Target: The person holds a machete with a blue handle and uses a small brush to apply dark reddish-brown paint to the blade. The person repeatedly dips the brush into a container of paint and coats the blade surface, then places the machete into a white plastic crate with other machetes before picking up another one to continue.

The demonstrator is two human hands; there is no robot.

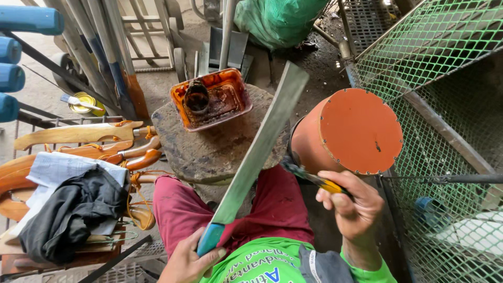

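Far left edge: blue padded rollers (15, 42) stacked one above another, metal bars leaning just right of them.
Far left floor: small yellow tin (84, 102) with a brush lying across the top.
Left rack: wooden sheaths (78, 133) laid side by side, pale and varnished brown, orange cord looped round them.
Near left: dark cloth (70, 212) bunched over a white cloth, both resting on the sheaths.
Left hand (186, 259): near bottom, fingers curled tight round a blue handle (210, 238), thumb laid along it.
Long blade (259, 147): flat, grey steel, running from the blue handle up and to the right, tip out past the far edge of the stump, tilted across the lap.
Lap: dark red trousers (277, 207) under the blade, green shirt (262, 264) at the near edge.
Centre: round wooden stump (209, 152) serving as worktop, top stained and worn.
On the stump, far side: orange plastic tub (212, 99), smeared dark inside, a small dark round pot standing in the left end.
Far centre: green sack (275, 18) against the metal frames.
Right of stump: orange drum (348, 131) lying on its side, flat round end facing up.
Right hand (351, 204): closed round a yellow-handled brush (314, 179), bristle end pointing left, close to the blade edge; touching or not, cannot tell.
Far right: green wire mesh panels (435, 47) on grey metal frames.
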